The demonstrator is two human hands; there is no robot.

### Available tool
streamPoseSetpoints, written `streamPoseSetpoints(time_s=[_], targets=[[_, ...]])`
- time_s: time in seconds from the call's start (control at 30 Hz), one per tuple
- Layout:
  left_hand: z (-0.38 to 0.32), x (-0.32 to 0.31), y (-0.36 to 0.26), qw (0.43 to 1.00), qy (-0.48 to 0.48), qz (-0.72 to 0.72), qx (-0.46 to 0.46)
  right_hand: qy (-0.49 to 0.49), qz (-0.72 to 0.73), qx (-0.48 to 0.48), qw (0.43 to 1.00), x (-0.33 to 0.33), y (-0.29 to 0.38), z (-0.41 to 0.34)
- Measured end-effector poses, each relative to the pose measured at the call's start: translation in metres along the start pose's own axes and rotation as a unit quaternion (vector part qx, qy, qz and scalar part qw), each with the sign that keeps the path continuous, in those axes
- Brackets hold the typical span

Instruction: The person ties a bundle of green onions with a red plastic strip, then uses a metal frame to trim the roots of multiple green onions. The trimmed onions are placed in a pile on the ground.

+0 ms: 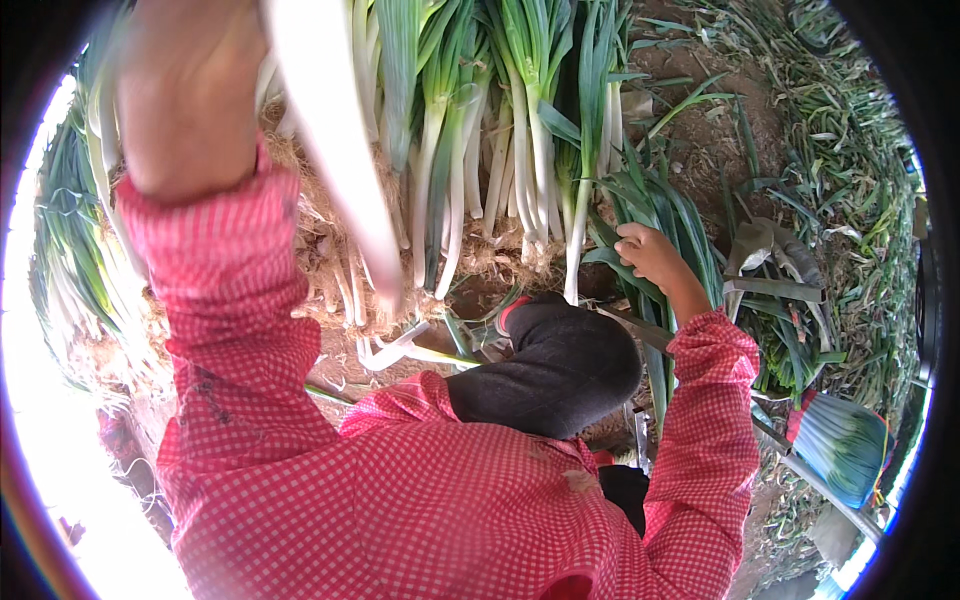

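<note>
My left hand (pixel 187 82) is raised close to the camera at the upper left, blurred, with its fingers cut off by the top edge. Beside it a long white stalk of a large green onion (pixel 330 127) slants down through the air, blurred too; it appears held by this hand. Lower right, my right hand (pixel 646 255) has curled fingers over drooping green leaves (pixel 679 225); whether it grips one is unclear. Before me a dense row of large green onions (pixel 536 150) lies with white shanks and rooty ends (pixel 517 251) towards me.
My bent knee (pixel 555 360) in dark trousers is below the row. Metal bars (pixel 776 287) stand right of my arm, with a wrapped bundle of green onions (pixel 844 446) beyond. Leaf scraps (pixel 840 172) cover the ground at right. More green onions (pixel 71 247) lie far left in glare.
</note>
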State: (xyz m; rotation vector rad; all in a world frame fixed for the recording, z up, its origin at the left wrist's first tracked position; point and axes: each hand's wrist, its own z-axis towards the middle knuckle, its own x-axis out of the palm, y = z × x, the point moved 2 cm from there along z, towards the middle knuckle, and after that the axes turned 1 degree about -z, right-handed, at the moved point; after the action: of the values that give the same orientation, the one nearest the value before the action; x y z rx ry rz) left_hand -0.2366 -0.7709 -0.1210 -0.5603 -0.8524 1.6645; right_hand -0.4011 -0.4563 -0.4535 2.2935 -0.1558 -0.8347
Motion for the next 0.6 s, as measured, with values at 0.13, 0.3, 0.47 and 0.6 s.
streamPoseSetpoints(time_s=[0.13,0.3,0.47,0.6], targets=[[0.037,0.006,0.042,0.960,-0.167,0.215,-0.069,-0.011,-0.051,-0.063,0.997,-0.001,0.002,-0.002],[0.004,-0.051,0.180,0.861,-0.019,0.438,-0.257,-0.006,-0.108,-0.111,0.988,0.000,0.004,-0.004],[-0.144,-0.103,0.361,0.823,-0.151,0.401,-0.374,0.003,-0.083,-0.140,0.987,-0.001,0.015,-0.014],[-0.238,-0.117,0.420,0.783,-0.238,0.333,-0.469,0.000,-0.108,-0.141,0.984,-0.005,0.025,-0.021]])
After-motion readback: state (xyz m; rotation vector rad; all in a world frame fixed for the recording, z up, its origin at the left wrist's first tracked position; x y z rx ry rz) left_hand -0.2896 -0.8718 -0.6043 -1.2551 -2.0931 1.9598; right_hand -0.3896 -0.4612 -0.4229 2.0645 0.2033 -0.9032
